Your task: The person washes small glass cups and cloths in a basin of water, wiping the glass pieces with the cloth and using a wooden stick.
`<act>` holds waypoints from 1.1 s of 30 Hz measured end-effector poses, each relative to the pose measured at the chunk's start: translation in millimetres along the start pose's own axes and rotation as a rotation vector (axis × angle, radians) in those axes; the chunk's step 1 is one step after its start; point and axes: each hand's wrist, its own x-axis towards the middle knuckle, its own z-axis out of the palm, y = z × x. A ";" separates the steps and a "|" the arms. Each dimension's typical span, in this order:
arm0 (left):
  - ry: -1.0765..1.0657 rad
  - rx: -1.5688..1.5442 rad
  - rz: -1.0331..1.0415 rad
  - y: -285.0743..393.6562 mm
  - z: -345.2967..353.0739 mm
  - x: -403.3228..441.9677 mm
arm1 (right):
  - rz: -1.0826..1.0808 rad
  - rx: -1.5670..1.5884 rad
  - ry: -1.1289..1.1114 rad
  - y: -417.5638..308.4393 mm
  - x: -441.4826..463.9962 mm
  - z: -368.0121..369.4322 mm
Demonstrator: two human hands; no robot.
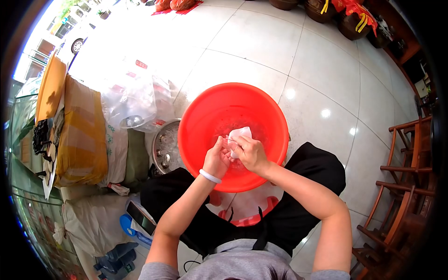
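A large red plastic basin [196, 112] stands on the floor between my knees, with clear shiny pieces and what looks like water at its bottom. Over it, my right hand [252, 153] pinches a white cloth [241, 133]. My left hand [218, 157], with a pale bracelet at the wrist, is close beside it, palm up and fingers curled. Something small and clear seems to be between its fingertips and the cloth; I cannot make out what. To the left, touching or nearly touching the red basin, is a metal basin [157, 148] holding clear glassy items.
Clear plastic bags [135, 100] and a taped cardboard box [84, 130] crowd the left, near a glass case [23, 140]. A phone [141, 218] lies by my left knee. Wooden chairs [401, 186] line the right; dark jars [350, 25] stand at the back.
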 end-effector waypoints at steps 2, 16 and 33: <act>0.051 -0.067 -0.005 0.4 8.2 -1.7 | -0.112 -0.137 -0.002 -1.7 -0.4 -1.3; 0.158 0.352 0.122 -22.7 29.2 -16.3 | 0.250 -0.250 -0.222 9.1 17.1 -16.8; 0.080 0.984 0.667 -28.3 32.9 -15.4 | 0.487 0.157 -0.098 14.1 3.8 -10.7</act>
